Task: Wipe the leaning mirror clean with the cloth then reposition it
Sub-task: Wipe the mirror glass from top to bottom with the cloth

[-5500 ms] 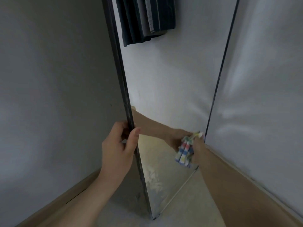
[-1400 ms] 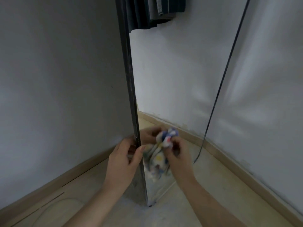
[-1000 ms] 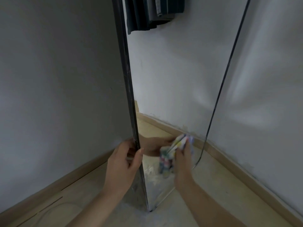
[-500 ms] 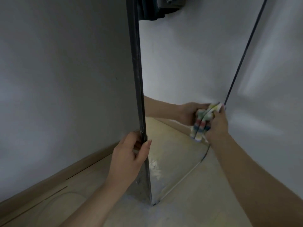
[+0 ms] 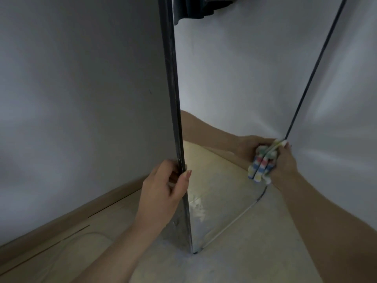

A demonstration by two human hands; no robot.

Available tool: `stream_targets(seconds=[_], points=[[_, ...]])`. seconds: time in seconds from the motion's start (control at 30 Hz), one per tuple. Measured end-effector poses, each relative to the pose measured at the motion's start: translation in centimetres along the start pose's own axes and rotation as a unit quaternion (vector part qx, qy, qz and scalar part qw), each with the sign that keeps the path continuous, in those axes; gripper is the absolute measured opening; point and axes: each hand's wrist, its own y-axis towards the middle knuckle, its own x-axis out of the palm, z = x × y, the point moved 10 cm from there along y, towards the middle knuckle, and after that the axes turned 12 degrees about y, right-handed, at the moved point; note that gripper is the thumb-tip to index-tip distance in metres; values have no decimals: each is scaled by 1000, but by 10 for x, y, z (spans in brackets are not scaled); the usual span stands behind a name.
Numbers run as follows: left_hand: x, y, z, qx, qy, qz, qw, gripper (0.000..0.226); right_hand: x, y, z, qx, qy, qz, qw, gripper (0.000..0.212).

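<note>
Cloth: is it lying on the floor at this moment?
No, the right hand holds the cloth bunched against the mirror at its right edge.

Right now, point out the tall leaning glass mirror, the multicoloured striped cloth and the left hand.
tall leaning glass mirror [image 5: 224, 78], head view, on its reflective face.
multicoloured striped cloth [image 5: 266, 165], head view, on its striped folds.
left hand [image 5: 161, 193], head view, on its back.

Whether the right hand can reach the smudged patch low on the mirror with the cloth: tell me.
Probably yes: the right hand presses the cloth at the right edge of the mirror, and bare glass lies between it and the smudged patch.
</note>
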Motion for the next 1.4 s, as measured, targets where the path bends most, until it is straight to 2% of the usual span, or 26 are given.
stream_targets(seconds=[0.07, 0.1, 0.17, 0.2, 0.27, 0.37, 0.43, 0.5, 0.53, 0.57, 0.6, 0.63, 0.67, 0.7, 0.77, 0.83, 0.87, 0.93, 0.97, 1.0, 1.07, 1.1, 1.17, 1.27, 1.33, 1.4], points=[[0, 0, 2, 3, 2, 5, 1000, 13, 4, 4, -17, -28, -41, -8, 999, 22], [0, 0, 2, 5, 5, 8, 1000, 13, 2, 2, -12, -4, -83, 10, 996, 32], [-1, 1, 1, 2, 6, 11, 1000, 13, -19, -16, 50, 84, -98, 36, 991, 55], [0, 1, 1, -1, 2, 10, 1000, 13, -26, -31, 83, 133, -87, 43, 986, 58], [0, 1, 0, -6, -5, 8, 1000, 14, -36, -52, 119, 179, -49, 80, 979, 54], [0, 1, -2, -9, -9, 4, 1000, 13, -20, -70, 99, 123, 27, 137, 983, 38], [1, 0, -2, -8, -9, 2, 1000, 13, 10, -103, 78, 63, 34, 86, 994, 29], [0, 1, -2, -6, -2, 4, 1000, 14, 42, -156, 77, -25, -60, -49, 997, 33], [0, 2, -2, -9, -3, 3, 1000, 16, 59, -188, 79, -93, -130, -128, 979, 44], [1, 2, -4, -13, -5, -1, 1000, 17, 71, -219, 86, -177, -193, -205, 943, 49], [2, 2, -4, -14, -5, -5, 1000, 17, 82, -244, 92, -262, -254, -273, 890, 47], [2, 2, -3, -11, -3, -5, 1000, 17, 88, -254, 89, -325, -282, -299, 852, 43], [1, 2, -3, -9, -2, -3, 1000, 17, 86, -241, 82, -353, -285, -282, 845, 43], [0, 2, -3, -10, -4, -3, 1000, 17, 83, -219, 68, -355, -277, -242, 859, 39], [0, 1, -3, -13, -7, -8, 1000, 16, 79, -175, 36, -302, -254, -139, 908, 37], [0, 1, -4, -16, -2, -9, 1000, 16, 86, -178, 41, -258, -193, -145, 936, 42], [0, 0, -3, -19, -1, -11, 1000, 17, 91, -200, 52, -277, -215, -187, 918, 42], [1, 0, -2, -25, -3, -17, 1000, 17, 100, -255, 88, -324, -293, -309, 845, 46], [1, 0, -1, -24, -3, -19, 1000, 17, 99, -274, 99, -318, -299, -349, 829, 46], [1, 0, -1, -25, -2, -20, 999, 19, 97, -276, 99, -308, -285, -350, 837, 45], [1, 1, -3, -31, -4, -24, 999, 23, 98, -266, 67, -368, -263, -271, 850, 44], [1, 1, -4, -35, -7, -25, 999, 24, 98, -264, 52, -408, -270, -238, 839, 41], [0, 2, -5, -43, -14, -26, 999, 24, 97, -262, 52, -446, -307, -235, 808, 31], [-1, 3, -4, -46, -18, -28, 998, 18, 74, -245, 101, -387, -416, -268, 778, 20], [-1, 2, -4, -45, -14, -24, 999, 17, 56, -227, 130, -326, -471, -294, 765, 23], [-1, 2, -4, -47, -18, -24, 998, 18, 52, -217, 138, -266, -499, -302, 767, 26]])
